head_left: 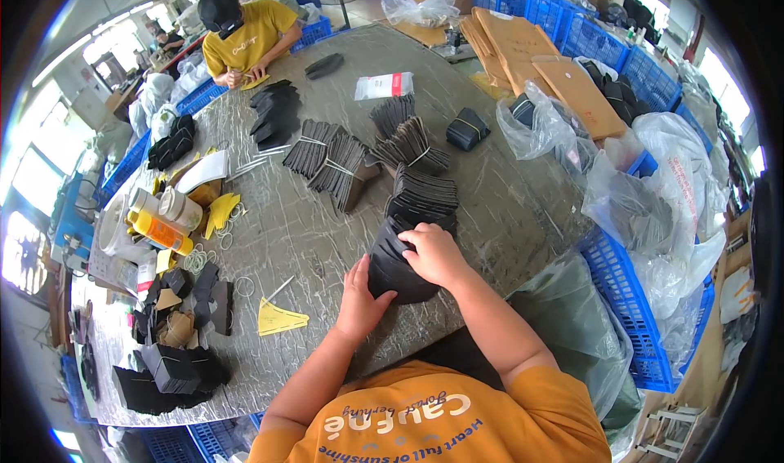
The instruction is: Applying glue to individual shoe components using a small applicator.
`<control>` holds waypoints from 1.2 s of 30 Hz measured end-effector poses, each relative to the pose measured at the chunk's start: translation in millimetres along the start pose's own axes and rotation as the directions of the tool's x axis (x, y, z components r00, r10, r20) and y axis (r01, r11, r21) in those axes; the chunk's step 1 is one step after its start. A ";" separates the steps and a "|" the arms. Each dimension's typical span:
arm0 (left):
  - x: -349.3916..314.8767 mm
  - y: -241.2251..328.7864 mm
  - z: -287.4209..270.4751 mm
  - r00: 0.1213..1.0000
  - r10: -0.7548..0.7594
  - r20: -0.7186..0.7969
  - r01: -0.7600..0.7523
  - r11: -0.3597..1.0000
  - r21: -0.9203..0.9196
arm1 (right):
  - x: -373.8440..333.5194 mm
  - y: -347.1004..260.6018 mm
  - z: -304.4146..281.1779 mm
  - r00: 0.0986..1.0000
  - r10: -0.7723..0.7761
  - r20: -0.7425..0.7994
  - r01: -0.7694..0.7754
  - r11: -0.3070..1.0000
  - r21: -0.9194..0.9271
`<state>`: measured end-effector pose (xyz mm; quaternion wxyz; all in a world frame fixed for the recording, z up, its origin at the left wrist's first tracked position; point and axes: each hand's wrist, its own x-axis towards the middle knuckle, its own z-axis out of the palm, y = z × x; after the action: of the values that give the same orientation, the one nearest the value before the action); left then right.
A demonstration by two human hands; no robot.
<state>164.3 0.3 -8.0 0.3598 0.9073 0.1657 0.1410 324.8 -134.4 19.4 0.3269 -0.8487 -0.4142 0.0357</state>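
Note:
A fanned stack of black cut pieces (392,271), which look like fabric or leather, lies at the table's near edge. My left hand (359,298) steadies its left side, thumb resting over the near corner. My right hand (433,255) grips its upper right part with curled fingers. Touching the stack's far end is a row of more dark layered pieces (420,193). Beyond that stand bundles tied with pale bands, one dark bundle (412,149) and a brownish one (339,169). The undersides of my fingers are hidden.
A yellow pattern piece (282,318) and a white pen (278,288) lie left of my hands. Glue bottles (159,230) and dark scraps (184,300) occupy the left side. Blue crates (629,308) with plastic bags flank the right edge. Across the table, a co-worker (249,38) handles something yellow.

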 end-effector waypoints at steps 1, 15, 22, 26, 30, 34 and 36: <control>0.0 0.6 1.6 1.000 0.015 0.007 -0.015 1.000 -0.002 | -2.3 3.9 -4.8 1.000 -0.002 -0.015 0.003 1.000 0.022; 18.3 11.8 -5.6 0.992 -0.006 0.122 0.007 1.000 -0.007 | 10.4 24.7 -7.9 0.990 0.085 0.110 -0.063 0.980 -0.189; -3.2 -5.1 5.2 0.970 0.207 -0.129 -0.216 0.975 -0.057 | -20.1 -24.2 -30.7 0.973 -0.106 0.204 0.089 0.992 0.088; -21.8 -4.8 -2.7 0.980 0.163 -0.118 -0.174 0.980 -0.094 | -55.1 -31.3 -20.9 0.956 -0.217 0.196 0.216 0.976 0.028; -31.7 3.2 -17.7 0.962 0.270 0.032 -0.223 0.850 -0.477 | -68.0 -44.5 -14.9 0.958 -0.250 0.139 0.256 0.966 -0.023; -21.1 7.4 -28.8 0.977 0.207 0.052 -0.146 0.827 -0.543 | -72.9 -46.1 -9.9 0.976 -0.207 0.072 0.211 0.976 -0.057; -23.2 12.2 -26.7 0.954 0.264 0.138 -0.140 0.806 -0.574 | -75.1 -48.8 -9.0 0.978 -0.201 0.047 0.204 0.976 -0.074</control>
<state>135.8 -1.3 16.1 0.6074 0.7845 -0.0201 0.1236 245.5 -172.1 39.2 0.2869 -0.8134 -0.5060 0.0025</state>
